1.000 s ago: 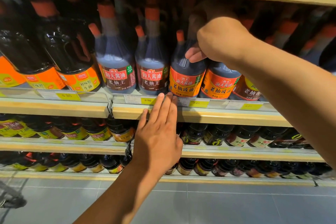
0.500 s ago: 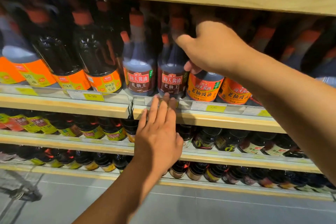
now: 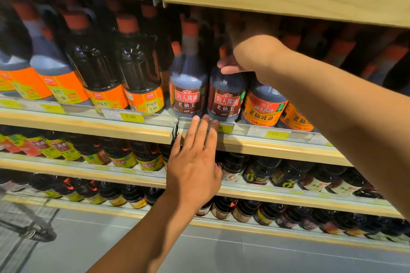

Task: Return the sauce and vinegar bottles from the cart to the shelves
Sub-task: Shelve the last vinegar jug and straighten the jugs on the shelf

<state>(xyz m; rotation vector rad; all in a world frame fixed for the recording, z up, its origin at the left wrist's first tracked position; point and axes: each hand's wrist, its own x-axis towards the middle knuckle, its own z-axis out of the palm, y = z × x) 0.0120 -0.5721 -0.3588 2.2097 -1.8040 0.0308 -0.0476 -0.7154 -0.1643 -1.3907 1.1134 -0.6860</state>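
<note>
on the pale wooden shelf [image 3: 277,149]: one reach in, one palm flat

a dark plastic sauce bottle with a maroon label and orange cap [image 3: 226,97] stands upright at the shelf's front edge. it touches a matching maroon-labelled twin [image 3: 187,93] on its left, and an orange-labelled dark bottle [image 3: 264,106] sits just beside it on the right. the right hand [image 3: 255,55] reaches in over it. its thumb [image 3: 228,70] lies on the bottle's shoulder just below the cap. the fingers vanish into shadow behind, so i cannot tell whether they close round the neck. the left hand [image 3: 195,166] is flat, its fingers straight and together, and its fingertips [image 3: 196,118] touch the clear plastic price rail [image 3: 288,137] just under the bottle. taller dark bottles with orange-and-yellow labels [image 3: 137,68] fill the shelf to the left. the lower shelves carry rows of small dark bottles [image 3: 288,175]. a blurred wire cart [image 3: 28,226] shows at the bottom left, over the grey tiled floor [image 3: 221,250].
</note>
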